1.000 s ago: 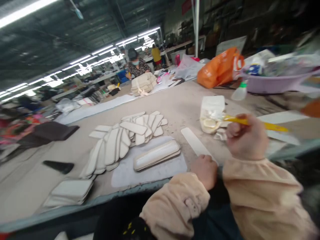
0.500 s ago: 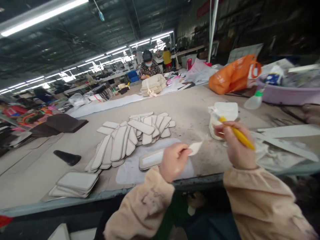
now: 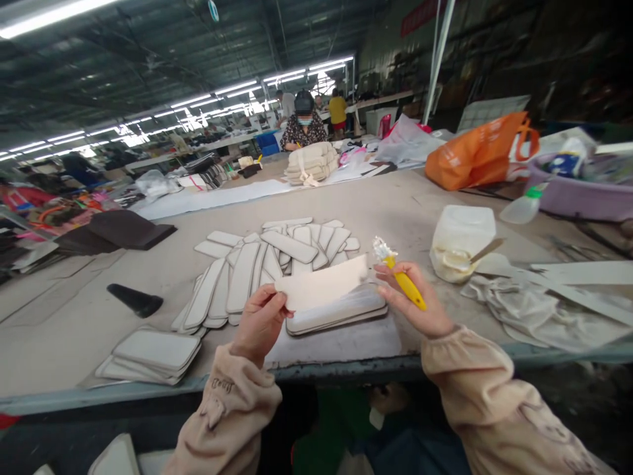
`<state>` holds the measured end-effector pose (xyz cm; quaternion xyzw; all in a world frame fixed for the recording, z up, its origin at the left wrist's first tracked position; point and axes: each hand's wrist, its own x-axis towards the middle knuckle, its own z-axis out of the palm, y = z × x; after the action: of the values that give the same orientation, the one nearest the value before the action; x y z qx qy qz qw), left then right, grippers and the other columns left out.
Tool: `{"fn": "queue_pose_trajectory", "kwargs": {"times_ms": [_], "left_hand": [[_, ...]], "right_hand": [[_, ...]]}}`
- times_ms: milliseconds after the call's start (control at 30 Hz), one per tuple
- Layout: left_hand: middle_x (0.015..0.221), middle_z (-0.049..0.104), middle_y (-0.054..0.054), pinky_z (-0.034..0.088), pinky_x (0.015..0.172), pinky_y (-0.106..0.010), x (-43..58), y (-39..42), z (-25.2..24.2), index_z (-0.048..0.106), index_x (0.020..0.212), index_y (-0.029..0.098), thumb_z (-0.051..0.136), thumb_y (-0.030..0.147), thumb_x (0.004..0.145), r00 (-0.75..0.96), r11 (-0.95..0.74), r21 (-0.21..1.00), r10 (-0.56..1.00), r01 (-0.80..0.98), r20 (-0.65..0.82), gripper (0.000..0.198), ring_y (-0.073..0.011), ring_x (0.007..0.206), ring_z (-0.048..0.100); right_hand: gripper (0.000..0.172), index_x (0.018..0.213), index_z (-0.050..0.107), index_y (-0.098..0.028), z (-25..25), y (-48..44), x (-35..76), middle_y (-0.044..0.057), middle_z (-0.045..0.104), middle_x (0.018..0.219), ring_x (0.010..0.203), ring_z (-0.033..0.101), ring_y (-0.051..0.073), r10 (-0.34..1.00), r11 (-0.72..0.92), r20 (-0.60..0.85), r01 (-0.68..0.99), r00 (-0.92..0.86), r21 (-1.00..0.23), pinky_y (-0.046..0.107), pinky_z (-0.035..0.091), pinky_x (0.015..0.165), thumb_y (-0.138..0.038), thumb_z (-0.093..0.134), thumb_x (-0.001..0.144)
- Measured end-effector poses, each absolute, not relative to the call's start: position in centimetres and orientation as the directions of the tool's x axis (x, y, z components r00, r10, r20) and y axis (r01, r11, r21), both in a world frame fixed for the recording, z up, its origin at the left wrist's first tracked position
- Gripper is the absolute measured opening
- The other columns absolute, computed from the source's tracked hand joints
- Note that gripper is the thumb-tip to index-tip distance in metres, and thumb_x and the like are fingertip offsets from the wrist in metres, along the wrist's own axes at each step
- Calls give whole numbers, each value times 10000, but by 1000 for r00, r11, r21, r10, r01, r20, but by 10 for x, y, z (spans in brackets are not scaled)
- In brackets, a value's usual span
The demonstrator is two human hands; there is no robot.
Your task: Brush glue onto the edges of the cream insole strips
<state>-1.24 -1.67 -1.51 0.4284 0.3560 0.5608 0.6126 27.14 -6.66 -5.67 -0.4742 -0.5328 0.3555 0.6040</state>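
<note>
My left hand (image 3: 262, 320) pinches the left end of a flat cream strip (image 3: 321, 284), which is raised at a tilt. Below it, rounded light-grey panels with dark edges (image 3: 341, 316) lie stacked on a white sheet (image 3: 346, 343). In my right hand (image 3: 418, 307) is a yellow-handled tool (image 3: 408, 284), its tip crusted white and pointing up and left. The right fingertips are beside the strip's right end; whether they touch it I cannot tell. A white plastic container (image 3: 462, 231) with a stick (image 3: 487, 251) in its opening stands to the right.
Many similar panels (image 3: 242, 277) are heaped behind my left hand, with another stack (image 3: 153, 353) at front left. A black cone-shaped object (image 3: 134, 300) lies nearby. At right are crumpled cloth (image 3: 514, 307), a squeeze bottle (image 3: 521, 206), a purple basin (image 3: 568, 191) and an orange bag (image 3: 475, 152). A co-worker (image 3: 304, 125) sits opposite.
My right hand has moved left from the container with the yellow-handled tool, to the strip's right end. My left hand has moved left, and the strip now lies broadside above the panel.
</note>
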Motion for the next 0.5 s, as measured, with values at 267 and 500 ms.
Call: {"fn": "queue_pose_trajectory", "kwargs": {"times_ms": [267, 500], "left_hand": [[672, 628, 51, 450, 492, -192, -29, -10, -31, 661, 795, 246, 813, 296, 633, 79, 15, 879, 997, -477, 26, 228, -64, 518, 511], [690, 606, 49, 455, 512, -181, -39, -3, -45, 614, 761, 187, 823, 308, 590, 31, 143, 942, 990, -303, -140, 296, -69, 568, 557]], "right_hand": [[498, 1007, 357, -287, -57, -52, 243, 59, 570, 1305, 847, 699, 168, 966, 147, 113, -133, 233, -980, 353, 596, 716, -424, 745, 726], [444, 896, 394, -280, -72, -38, 244, 5, 647, 891, 754, 656, 187, 853, 153, 150, 37, 499, -988, 340, 561, 685, -457, 736, 675]]}}
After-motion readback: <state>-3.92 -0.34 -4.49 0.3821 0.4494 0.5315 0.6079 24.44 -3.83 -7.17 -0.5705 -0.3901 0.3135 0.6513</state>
